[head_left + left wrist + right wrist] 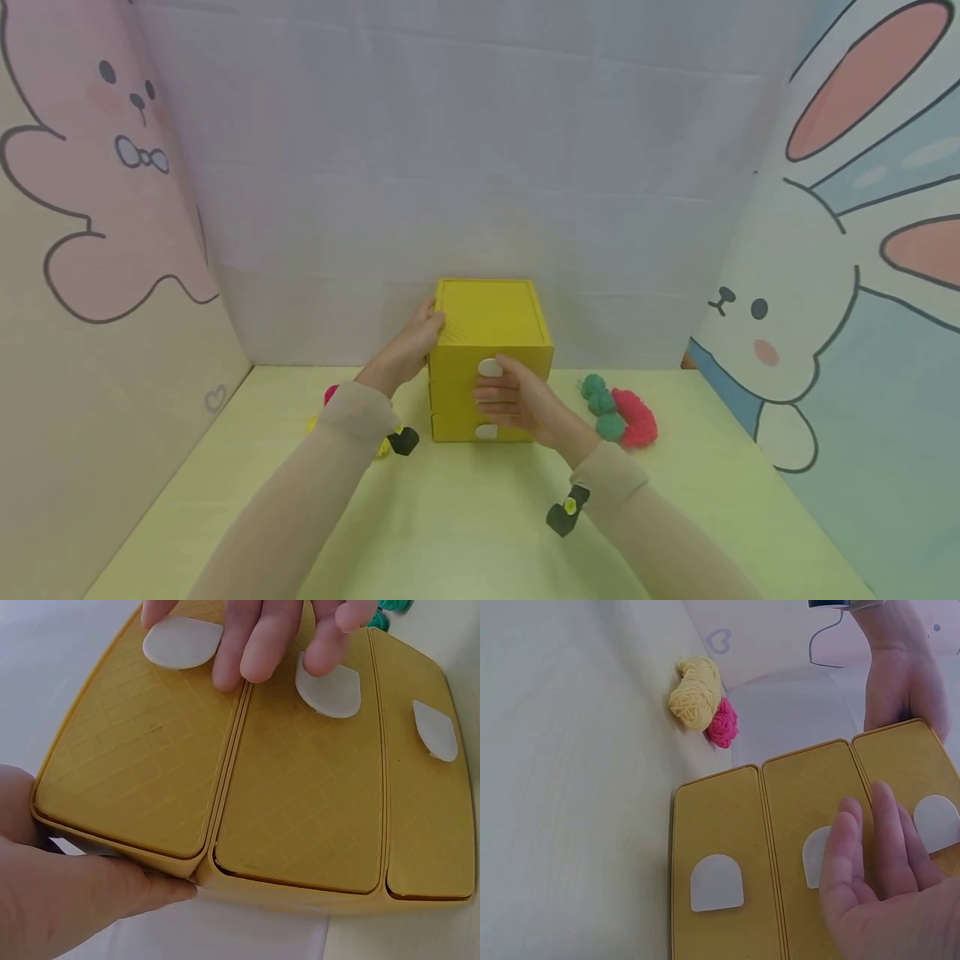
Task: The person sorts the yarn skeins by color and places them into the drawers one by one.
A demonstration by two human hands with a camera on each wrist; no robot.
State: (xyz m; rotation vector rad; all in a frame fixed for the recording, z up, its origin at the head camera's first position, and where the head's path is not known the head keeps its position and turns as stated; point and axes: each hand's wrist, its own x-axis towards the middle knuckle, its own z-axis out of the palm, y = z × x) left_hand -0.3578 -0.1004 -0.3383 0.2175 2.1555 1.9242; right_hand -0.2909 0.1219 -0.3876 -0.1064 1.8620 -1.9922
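Note:
A yellow box with a stack of three drawers (491,312) stands at the back of the table, each drawer front bearing a white rounded tab handle. All three drawers sit flush in the box. My left hand (408,350) grips the box's upper left edge, its thumb (142,889) along the side. In front of the box, my right hand (528,404) holds its fingers nearly straight. Its fingertips lie about the top handle (182,643) and overlap the middle handle (330,686). The bottom handle (717,883) shows uncovered in the right wrist view.
Right of the box lie green yarn balls (602,404) and a red fuzzy yarn bundle (637,418). To the left, yellow yarn (697,694) and pink yarn (722,724) lie partly behind my left arm. A white back wall (480,167) rises close behind the box.

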